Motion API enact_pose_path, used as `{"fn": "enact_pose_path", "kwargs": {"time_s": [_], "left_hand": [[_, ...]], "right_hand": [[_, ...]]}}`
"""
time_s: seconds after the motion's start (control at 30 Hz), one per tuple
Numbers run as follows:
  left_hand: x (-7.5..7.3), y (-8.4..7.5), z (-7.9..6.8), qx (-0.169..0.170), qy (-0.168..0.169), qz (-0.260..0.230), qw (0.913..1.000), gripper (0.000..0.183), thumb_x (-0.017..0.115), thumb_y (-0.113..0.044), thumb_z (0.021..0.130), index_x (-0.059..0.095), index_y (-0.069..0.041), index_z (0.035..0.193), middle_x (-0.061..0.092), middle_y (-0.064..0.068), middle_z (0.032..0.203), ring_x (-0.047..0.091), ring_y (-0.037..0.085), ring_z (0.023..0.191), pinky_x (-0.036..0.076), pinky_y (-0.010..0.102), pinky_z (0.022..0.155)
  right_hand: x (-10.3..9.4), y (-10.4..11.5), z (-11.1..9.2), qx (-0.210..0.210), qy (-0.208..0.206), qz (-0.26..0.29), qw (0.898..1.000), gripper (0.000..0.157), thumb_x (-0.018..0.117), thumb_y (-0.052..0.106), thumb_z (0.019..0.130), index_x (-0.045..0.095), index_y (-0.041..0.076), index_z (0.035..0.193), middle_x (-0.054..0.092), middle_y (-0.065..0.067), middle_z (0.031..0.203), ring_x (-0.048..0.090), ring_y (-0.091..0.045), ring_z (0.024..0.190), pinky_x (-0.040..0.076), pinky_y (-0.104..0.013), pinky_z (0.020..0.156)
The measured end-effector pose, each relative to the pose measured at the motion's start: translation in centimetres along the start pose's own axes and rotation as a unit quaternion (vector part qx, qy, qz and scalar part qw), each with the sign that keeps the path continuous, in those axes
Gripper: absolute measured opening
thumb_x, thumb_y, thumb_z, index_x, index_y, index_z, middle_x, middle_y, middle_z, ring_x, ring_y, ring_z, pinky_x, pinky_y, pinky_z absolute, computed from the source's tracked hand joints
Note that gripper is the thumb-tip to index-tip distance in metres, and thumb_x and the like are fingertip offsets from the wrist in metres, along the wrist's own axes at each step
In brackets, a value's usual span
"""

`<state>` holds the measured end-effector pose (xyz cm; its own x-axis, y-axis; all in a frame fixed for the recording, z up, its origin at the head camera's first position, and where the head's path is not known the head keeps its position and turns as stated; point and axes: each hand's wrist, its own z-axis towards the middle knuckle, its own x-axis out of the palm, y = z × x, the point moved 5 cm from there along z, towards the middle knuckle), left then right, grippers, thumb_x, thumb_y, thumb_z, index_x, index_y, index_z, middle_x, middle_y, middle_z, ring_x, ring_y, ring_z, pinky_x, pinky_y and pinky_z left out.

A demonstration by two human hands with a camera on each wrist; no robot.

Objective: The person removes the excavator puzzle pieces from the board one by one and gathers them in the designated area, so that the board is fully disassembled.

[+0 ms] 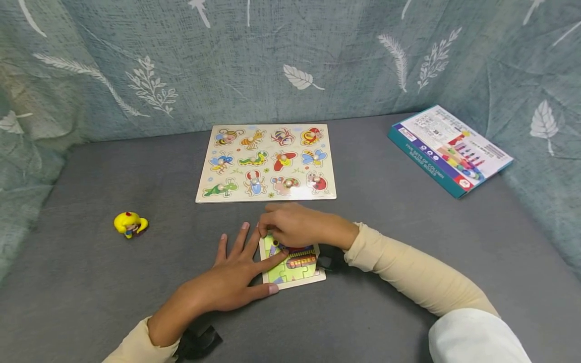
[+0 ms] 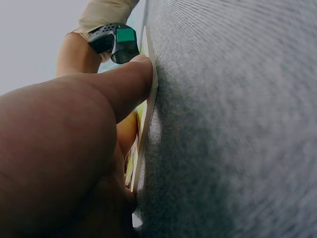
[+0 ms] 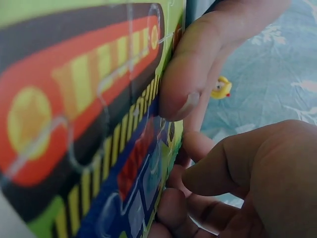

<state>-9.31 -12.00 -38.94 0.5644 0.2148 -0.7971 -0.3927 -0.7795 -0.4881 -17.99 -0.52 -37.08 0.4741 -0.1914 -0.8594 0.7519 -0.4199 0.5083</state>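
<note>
A small jigsaw puzzle (image 1: 295, 275) in a pale wooden tray shows a yellow-green picture with a red and orange vehicle track. My left hand (image 1: 231, 280) lies spread over its left side; the thumb rests at the near edge and the index finger reaches across the picture. In the left wrist view, the thumb (image 2: 131, 82) touches the tray's rim. Bent over the far left corner is my right hand (image 1: 297, 224), its curled fingers and thumb gripping there. Close up, those fingers (image 3: 203, 173) meet the puzzle's edge; whether a loose piece is among them is hidden.
Behind the puzzle lies a wooden insect peg board (image 1: 268, 169). A yellow-haired toy figure (image 1: 129, 224) sits to the left. At the far right is a flat teal and white box (image 1: 449, 151). Patterned blue-green cloth (image 1: 281, 60) hangs along the back of the grey surface.
</note>
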Motion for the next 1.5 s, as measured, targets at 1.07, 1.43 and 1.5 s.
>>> {"fn": "enact_pose_path", "kwargs": {"time_s": [1.07,1.43,1.5], "left_hand": [[0.1,0.0,0.0,-0.003,-0.005,-0.004,1.0,0.063,0.046,-0.061,0.095,0.034,-0.035,0.152,-0.016,0.013,0.16,-0.025,0.036,0.141,-0.014,0.07,0.1],[0.3,0.2,0.1,0.0,-0.01,0.002,0.9999,0.063,0.045,-0.062,0.095,0.034,-0.036,0.152,-0.014,0.015,0.16,-0.022,0.038,0.142,-0.012,0.07,0.101],[0.3,0.1,0.1,0.001,-0.011,0.002,0.9999,0.063,0.046,-0.062,0.095,0.034,-0.035,0.152,-0.014,0.015,0.16,-0.022,0.038,0.142,-0.013,0.07,0.101]], "right_hand": [[-0.6,-0.4,-1.4,0.036,0.009,0.131,0.991,0.016,0.057,0.004,0.095,0.065,0.008,0.107,0.058,0.002,0.083,0.05,-0.009,0.068,0.043,-0.024,0.064],[-1.0,-0.6,-1.7,0.045,-0.007,0.132,0.99,0.011,0.06,0.005,0.095,0.066,0.01,0.103,0.06,0.005,0.081,0.052,-0.008,0.07,0.044,-0.024,0.066],[-1.0,-0.6,-1.8,0.047,-0.012,0.134,0.99,0.012,0.06,0.005,0.095,0.066,0.01,0.103,0.06,0.005,0.081,0.052,-0.008,0.069,0.044,-0.024,0.065]]}}
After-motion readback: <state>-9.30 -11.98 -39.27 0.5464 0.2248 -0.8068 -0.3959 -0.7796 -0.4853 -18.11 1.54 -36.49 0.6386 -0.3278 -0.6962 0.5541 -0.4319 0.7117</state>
